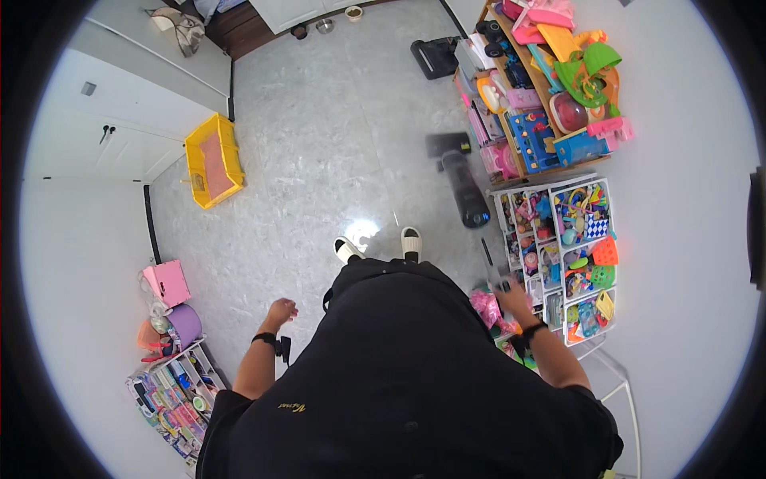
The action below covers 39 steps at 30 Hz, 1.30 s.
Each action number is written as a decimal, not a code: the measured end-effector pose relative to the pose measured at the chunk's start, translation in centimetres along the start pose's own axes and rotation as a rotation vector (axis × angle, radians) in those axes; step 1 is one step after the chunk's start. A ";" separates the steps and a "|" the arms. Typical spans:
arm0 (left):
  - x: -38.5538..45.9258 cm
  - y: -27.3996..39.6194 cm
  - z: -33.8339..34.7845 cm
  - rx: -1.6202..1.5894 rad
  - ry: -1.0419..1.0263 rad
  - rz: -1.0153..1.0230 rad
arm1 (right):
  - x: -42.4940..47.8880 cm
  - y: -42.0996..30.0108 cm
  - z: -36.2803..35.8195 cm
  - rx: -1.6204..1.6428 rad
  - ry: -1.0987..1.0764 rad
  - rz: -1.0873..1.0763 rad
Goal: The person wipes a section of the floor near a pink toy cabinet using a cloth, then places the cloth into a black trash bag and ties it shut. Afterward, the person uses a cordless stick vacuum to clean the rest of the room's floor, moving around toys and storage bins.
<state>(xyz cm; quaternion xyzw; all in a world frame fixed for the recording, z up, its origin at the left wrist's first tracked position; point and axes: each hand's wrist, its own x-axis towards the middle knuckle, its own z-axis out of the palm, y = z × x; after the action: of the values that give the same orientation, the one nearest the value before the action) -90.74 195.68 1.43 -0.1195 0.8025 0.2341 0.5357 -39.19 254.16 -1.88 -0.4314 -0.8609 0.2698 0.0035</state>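
Observation:
My right hand [512,299] grips the handle of an upright floor cleaner [465,188]. From the hand a thin shaft runs forward to the dark body, which looks slightly blurred. Its wide floor head [447,144] rests on the grey floor, beside the toy shelf on the right. My left hand [281,312] hangs at my left side, fingers loosely curled and slightly apart, with nothing in it. A black strap with a small device sits on each wrist.
Right of me stand a white rack of toy bins [559,245] and a wooden toy shelf [541,102]. A black floor-standing base [435,58] is beyond. To the left are a yellow litter box [233,143], a pink box [170,282] and a loaded shelf [200,365]. Pet bowls [325,26] stand ahead.

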 end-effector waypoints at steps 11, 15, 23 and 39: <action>0.5 4.9 0.6 -0.162 0.081 0.138 | -4.8 -12.9 -14.9 -0.440 -0.677 0.231; -1.2 -0.6 1.3 -0.220 0.123 0.059 | -0.8 -11.9 -10.9 -0.323 -0.569 0.027; -11.5 -13.4 5.7 -0.472 0.352 -0.108 | 19.7 -17.0 3.7 -0.171 -0.524 -0.114; -25.3 -30.3 19.7 -0.793 0.261 -0.364 | 35.1 -36.8 15.2 0.924 -0.595 0.181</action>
<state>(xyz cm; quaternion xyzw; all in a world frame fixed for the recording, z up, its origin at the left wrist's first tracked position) -51.44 177.97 10.87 -0.4830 0.6777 0.4081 0.3753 -92.11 255.56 -5.66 -0.3622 -0.5765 0.7286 -0.0743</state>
